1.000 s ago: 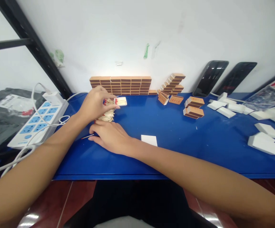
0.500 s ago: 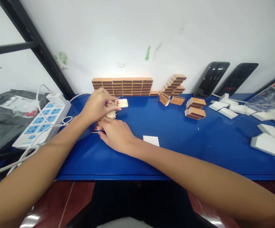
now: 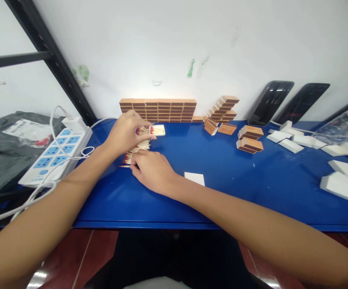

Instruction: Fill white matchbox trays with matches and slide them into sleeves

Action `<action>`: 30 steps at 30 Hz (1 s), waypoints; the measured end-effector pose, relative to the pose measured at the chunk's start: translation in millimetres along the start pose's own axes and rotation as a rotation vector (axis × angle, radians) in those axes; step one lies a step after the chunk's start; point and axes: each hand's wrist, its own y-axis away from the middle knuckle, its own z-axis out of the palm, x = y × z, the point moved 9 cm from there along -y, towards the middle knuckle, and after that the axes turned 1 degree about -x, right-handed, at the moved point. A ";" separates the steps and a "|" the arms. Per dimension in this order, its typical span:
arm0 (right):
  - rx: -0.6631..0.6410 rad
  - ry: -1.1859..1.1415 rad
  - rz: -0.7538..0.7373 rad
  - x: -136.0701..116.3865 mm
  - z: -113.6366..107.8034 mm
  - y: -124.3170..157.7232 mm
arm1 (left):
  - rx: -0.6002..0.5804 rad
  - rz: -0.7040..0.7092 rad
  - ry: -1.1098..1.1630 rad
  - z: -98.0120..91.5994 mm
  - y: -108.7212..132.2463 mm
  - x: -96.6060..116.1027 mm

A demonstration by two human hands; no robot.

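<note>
Head view: my left hand (image 3: 125, 134) grip was curled down over the loose matches (image 3: 138, 147), thumb out toward the open tray (image 3: 158, 129) just behind them. My right hand (image 3: 151, 170) grip was half-curled, fingertips against the pile's near end; couldn't tell if it pinched any. The matches lay on the bench (image 3: 222, 172), left of centre. I read it as the gather-and-square step. Next move would need both ends pressed flush before anything goes tray-ward. Blue bench top, white flat piece (image 3: 194, 178) just right of my wrist, matchbox stack (image 3: 158, 110) against the white wall, power strip (image 3: 56, 150) at the left edge.
</note>
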 end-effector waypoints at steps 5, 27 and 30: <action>-0.009 0.046 0.027 1.6 1.0 1.4 | 0.000 0.010 -0.004 -0.3 -0.2 0.8; -0.082 0.097 0.026 -0.9 1.4 3.1 | -0.021 -0.012 0.007 -1.7 -1.0 2.8; -0.090 0.107 -0.018 -2.8 3.0 2.8 | -0.020 -0.008 -0.004 -1.8 -0.8 2.5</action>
